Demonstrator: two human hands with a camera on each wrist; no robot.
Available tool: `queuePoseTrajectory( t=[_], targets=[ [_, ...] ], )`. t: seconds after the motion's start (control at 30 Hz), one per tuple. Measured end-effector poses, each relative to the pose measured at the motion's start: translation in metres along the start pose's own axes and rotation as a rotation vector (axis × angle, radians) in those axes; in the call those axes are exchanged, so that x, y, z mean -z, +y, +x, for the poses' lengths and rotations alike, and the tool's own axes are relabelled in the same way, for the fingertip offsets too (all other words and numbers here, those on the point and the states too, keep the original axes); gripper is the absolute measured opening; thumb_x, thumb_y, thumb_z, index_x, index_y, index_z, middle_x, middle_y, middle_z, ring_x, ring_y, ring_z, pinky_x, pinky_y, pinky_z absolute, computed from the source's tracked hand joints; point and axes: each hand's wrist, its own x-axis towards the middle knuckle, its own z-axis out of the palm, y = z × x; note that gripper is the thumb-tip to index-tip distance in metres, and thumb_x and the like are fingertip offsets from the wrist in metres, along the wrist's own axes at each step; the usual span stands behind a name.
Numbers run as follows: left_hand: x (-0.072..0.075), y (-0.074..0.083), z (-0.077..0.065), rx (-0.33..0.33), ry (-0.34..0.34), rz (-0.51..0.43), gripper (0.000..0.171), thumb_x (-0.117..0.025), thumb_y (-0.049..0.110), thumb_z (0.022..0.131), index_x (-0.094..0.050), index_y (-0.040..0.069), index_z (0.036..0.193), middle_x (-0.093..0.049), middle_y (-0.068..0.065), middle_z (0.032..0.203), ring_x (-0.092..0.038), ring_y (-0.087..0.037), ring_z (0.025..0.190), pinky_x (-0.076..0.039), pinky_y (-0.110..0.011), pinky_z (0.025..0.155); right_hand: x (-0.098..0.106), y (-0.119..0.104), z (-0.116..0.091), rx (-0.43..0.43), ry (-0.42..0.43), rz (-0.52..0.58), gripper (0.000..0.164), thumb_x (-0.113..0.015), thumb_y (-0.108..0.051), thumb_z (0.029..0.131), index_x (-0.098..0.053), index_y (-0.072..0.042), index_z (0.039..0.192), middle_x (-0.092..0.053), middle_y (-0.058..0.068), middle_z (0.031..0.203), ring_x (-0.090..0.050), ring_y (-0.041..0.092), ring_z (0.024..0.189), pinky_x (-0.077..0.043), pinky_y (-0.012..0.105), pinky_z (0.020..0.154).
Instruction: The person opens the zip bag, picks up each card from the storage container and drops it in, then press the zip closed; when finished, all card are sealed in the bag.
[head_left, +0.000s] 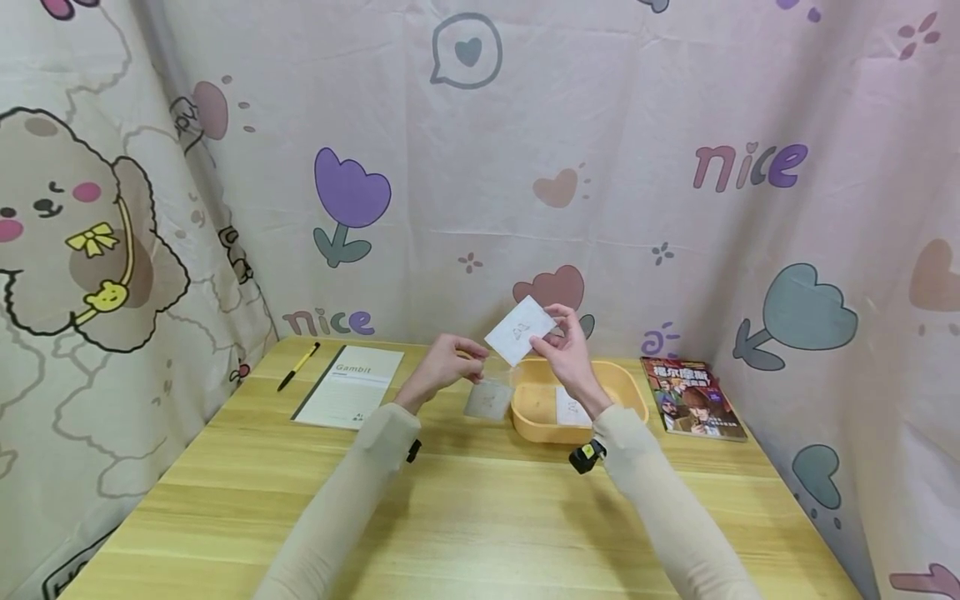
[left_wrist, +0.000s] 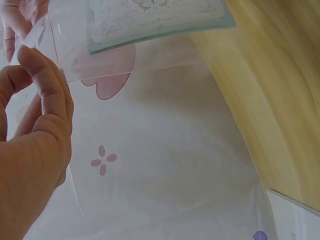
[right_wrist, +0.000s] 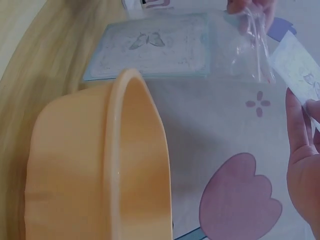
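Observation:
My left hand (head_left: 444, 367) pinches the top of a clear plastic zip bag (head_left: 489, 400). The bag hangs over the table just left of a yellow-orange plastic basket (head_left: 547, 432). Inside the bag lies a pale card with a blue-green border and a butterfly drawing (right_wrist: 147, 42). Above the basket, my right hand (head_left: 567, 354) holds a white card (head_left: 516, 332) between thumb and fingers, its butterfly print facing me. Another white card (head_left: 567, 410) with a similar print is in the basket.
On the left of the table lie a white notebook (head_left: 348, 387) marked "Gambit" and a yellow-and-black pen (head_left: 298, 367). Right of the basket is a colourful magazine (head_left: 695, 398). A printed curtain (head_left: 465, 167) hangs right behind the table.

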Motion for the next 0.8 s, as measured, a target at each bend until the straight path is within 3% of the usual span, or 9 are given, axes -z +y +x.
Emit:
queuePoseTrajectory(
  t=[0.2, 0.37, 0.53, 0.7, 0.8],
  targets=[
    [0.0, 0.002, -0.001, 0.012, 0.0, -0.046, 0.025, -0.063, -0.007, 0.085, -0.068, -0.011, 0.109, -0.067, -0.022, 0.098, -0.066, -0.015, 0.065, -0.062, -0.03, 0.068, 0.0, 0.005, -0.004, 0.006, -0.052, -0.056, 0.055, -0.057, 0.018, 0.087, -0.038, -0.002, 0.134, -0.046, 0.008, 0.114, -0.067, 0.012, 0.086, -0.062, 0.034, 0.077],
    [-0.001, 0.004, -0.003, 0.034, 0.007, -0.052, 0.026, -0.064, -0.007, 0.084, -0.067, -0.011, 0.11, -0.067, -0.018, 0.093, -0.066, -0.014, 0.065, -0.062, -0.032, 0.07, 0.001, 0.005, -0.006, 0.002, -0.118, -0.101, 0.049, -0.058, 0.014, 0.089, -0.045, -0.001, 0.134, -0.045, 0.011, 0.112, -0.067, 0.012, 0.088, -0.061, 0.029, 0.075],
    [-0.002, 0.002, -0.002, 0.037, 0.006, -0.049, 0.028, -0.065, -0.007, 0.083, -0.067, -0.011, 0.111, -0.068, -0.017, 0.093, -0.066, -0.015, 0.065, -0.062, -0.03, 0.068, -0.005, -0.011, -0.01, 0.038, -0.168, -0.199, 0.046, -0.059, 0.012, 0.089, -0.047, 0.005, 0.133, -0.05, 0.019, 0.105, -0.065, 0.022, 0.087, -0.058, 0.024, 0.07],
    [-0.003, 0.0, -0.001, 0.03, 0.006, -0.034, 0.026, -0.065, -0.006, 0.084, -0.067, -0.011, 0.11, -0.068, -0.017, 0.091, -0.065, -0.014, 0.064, -0.061, -0.03, 0.067, -0.008, -0.023, -0.014, 0.079, -0.161, -0.337, 0.045, -0.061, 0.01, 0.089, -0.049, 0.006, 0.131, -0.056, 0.025, 0.099, -0.062, 0.024, 0.082, -0.055, 0.019, 0.068],
    [-0.003, 0.0, -0.001, 0.027, 0.006, -0.014, 0.025, -0.065, -0.006, 0.085, -0.068, -0.01, 0.109, -0.068, -0.017, 0.091, -0.065, -0.014, 0.064, -0.061, -0.03, 0.066, -0.009, -0.026, -0.016, 0.079, -0.169, -0.399, 0.044, -0.062, 0.008, 0.089, -0.051, 0.004, 0.131, -0.059, 0.026, 0.093, -0.062, 0.024, 0.081, -0.056, 0.023, 0.069]
  ],
)
